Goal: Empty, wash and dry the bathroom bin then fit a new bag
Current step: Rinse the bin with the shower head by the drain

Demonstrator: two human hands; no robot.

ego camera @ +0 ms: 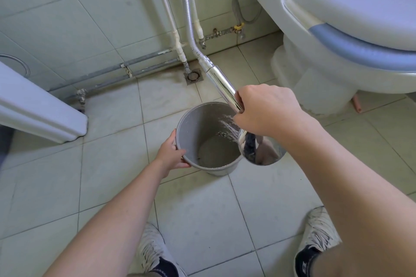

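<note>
Both grips clamp: left hand on bin rim, right hand on shower head above it.

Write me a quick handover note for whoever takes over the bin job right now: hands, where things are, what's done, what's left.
Left hand grips the near-left rim of the grey bin, tilting it on the tiled floor.
Right hand holds the chrome shower head, spraying water into the bin.
Done: bin is emptied, no bag inside; rinsing is under way.
Left: finish washing, pour out near the floor drain, dry, fit a new bag. No bag or cloth is in view.
</note>
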